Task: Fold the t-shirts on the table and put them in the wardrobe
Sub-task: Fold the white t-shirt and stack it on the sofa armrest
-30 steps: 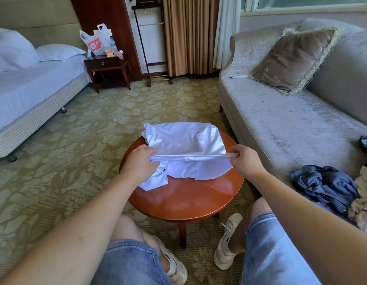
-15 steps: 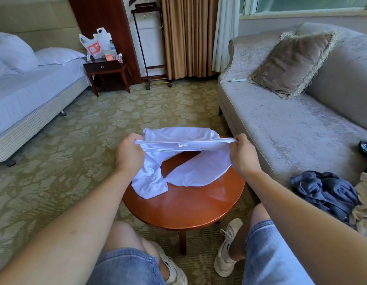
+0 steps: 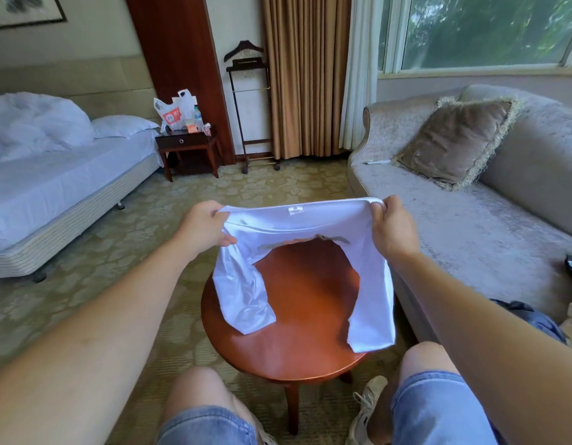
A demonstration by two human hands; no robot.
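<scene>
A white t-shirt [image 3: 297,220] hangs in the air above the round wooden table [image 3: 297,316]. My left hand [image 3: 204,226] pinches one end of its top edge and my right hand [image 3: 390,226] pinches the other, so the edge is stretched flat between them with a small label at the middle. Two parts of the shirt droop down, the left one to the tabletop, the right one over the table's right side. The wardrobe is not in view.
A grey sofa [image 3: 470,226] with a brown cushion [image 3: 454,139] runs along the right; dark blue clothing [image 3: 531,319] lies on its near end. A bed [image 3: 53,187] stands at the left, a nightstand [image 3: 188,146] with bags and a valet stand [image 3: 249,107] at the back.
Both hands have lifted the white t-shirt off the table and moved further apart, stretching its top edge. The camera has tilted upward.
</scene>
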